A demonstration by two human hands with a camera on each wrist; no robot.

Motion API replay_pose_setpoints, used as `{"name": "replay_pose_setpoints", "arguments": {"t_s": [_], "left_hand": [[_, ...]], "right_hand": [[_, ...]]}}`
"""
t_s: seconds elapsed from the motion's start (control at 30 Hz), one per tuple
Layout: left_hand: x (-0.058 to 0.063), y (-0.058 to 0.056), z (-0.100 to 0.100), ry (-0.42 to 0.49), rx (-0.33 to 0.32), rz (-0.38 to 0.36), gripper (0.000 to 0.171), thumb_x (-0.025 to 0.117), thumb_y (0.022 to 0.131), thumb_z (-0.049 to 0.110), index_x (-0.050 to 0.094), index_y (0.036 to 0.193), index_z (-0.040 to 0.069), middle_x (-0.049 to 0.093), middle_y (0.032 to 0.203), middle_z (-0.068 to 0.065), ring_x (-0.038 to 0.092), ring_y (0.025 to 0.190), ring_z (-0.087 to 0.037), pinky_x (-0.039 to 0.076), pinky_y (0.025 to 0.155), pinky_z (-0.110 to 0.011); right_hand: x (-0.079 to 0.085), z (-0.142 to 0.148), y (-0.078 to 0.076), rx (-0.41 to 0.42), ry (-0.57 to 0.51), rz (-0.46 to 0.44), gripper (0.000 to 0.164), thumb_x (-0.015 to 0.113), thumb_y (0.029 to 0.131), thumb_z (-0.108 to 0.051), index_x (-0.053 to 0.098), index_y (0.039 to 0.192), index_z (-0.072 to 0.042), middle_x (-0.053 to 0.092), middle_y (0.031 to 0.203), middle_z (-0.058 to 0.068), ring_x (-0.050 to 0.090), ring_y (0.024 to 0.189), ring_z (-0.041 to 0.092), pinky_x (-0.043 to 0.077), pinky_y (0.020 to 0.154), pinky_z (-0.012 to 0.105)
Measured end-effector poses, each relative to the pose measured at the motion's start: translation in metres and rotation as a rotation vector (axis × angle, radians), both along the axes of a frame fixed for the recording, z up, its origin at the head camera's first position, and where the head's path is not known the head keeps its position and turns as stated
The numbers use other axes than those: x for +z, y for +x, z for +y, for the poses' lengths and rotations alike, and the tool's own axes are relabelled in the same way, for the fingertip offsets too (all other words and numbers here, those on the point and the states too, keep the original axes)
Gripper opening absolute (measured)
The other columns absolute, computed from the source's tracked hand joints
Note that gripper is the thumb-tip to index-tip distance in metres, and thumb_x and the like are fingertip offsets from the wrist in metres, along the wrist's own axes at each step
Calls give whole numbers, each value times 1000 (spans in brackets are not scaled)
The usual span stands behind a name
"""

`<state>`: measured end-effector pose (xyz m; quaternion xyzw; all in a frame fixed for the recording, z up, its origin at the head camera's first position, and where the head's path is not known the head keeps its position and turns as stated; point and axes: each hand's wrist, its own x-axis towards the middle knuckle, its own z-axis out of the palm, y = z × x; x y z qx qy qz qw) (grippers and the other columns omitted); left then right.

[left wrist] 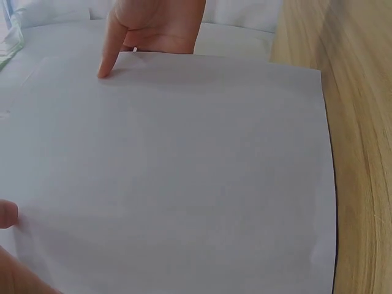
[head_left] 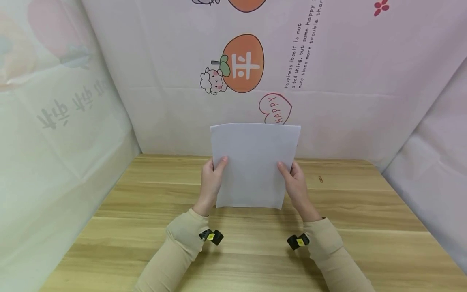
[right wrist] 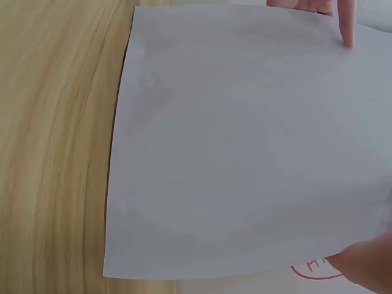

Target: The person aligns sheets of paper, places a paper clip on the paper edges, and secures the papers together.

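A white sheet of paper (head_left: 253, 166) stands nearly upright above the table, its blank face toward me; whether it is one sheet or a thin stack I cannot tell. My left hand (head_left: 210, 182) grips its left edge, thumb on the near face and fingers behind. At the opposite edge my right hand (head_left: 297, 186) holds it the same way. In the left wrist view the paper (left wrist: 202, 171) fills most of the picture, with the right hand (left wrist: 160, 24) at the far edge. The right wrist view shows the paper (right wrist: 245, 141) from the other side, slightly bowed.
A small paper clip (head_left: 320, 179) lies on the wooden table (head_left: 365, 211), right of the paper. Behind the table hangs a pale printed cloth (head_left: 175, 117), with more cloth at both sides. Black wrist cameras sit at the left cuff (head_left: 215, 236) and right cuff (head_left: 299, 242).
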<state>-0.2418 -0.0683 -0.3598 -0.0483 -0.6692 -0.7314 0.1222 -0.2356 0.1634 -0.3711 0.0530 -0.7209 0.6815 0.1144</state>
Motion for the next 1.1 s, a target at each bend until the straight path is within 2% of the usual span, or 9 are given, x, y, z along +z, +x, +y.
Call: {"name": "replay_pose_setpoints", "arguments": {"t_s": [0.1,0.3,0.37,0.43,0.67,0.87,1.03,1.1], "left_hand": [[5,2,0,1,6,-10,32,58,95,21,61,114,-4,66,111,-20,62,95,-22,49,88,-44],[27,22,2,-19,9,-14,31,55,96,18,60,115,-6,65,111,-20,62,97,-21,48,90,-43],[29,25,2,-27,7,-10,32,54,96,18,59,116,-6,65,112,-20,61,98,-21,48,90,-42],[27,23,1,-32,4,-7,32,54,96,19,59,117,-6,65,113,-20,62,99,-21,48,90,-41],[7,2,-4,-21,5,-17,36,57,95,24,59,118,-3,64,115,-19,61,101,-23,48,91,-42],[7,0,-4,9,29,22,36,58,95,27,61,117,-1,64,114,-17,60,103,-22,46,92,-39],[9,0,-3,21,62,66,30,57,95,24,62,110,-1,64,104,-11,58,93,-16,46,81,-30],[9,0,-2,26,77,83,29,55,96,25,62,106,-1,60,92,-5,53,84,-13,42,73,-26]], "right_hand": [[1,-1,0,0,-2,2,43,49,99,-28,44,134,-2,55,118,-2,54,105,5,43,88,19],[1,-1,2,6,-4,29,46,49,99,-29,43,136,-2,56,118,-6,54,108,6,43,89,18],[2,-1,3,7,-7,35,46,50,99,-30,43,136,-3,56,117,-8,54,108,5,43,89,18],[2,-2,2,6,-18,43,46,50,98,-29,43,136,-3,57,116,-9,55,107,6,43,88,18],[5,-2,3,8,-31,65,46,50,99,-28,43,137,-4,57,115,-9,56,105,7,45,86,18],[9,-2,2,-6,-56,76,45,51,98,-27,45,135,-3,58,113,-9,57,104,6,45,85,18],[10,-2,2,-21,-59,98,45,50,99,-28,44,138,-6,58,115,-8,57,104,8,46,84,19],[11,-3,1,-30,-60,109,45,50,99,-28,45,138,-6,58,114,-8,57,103,9,46,83,19]]}}
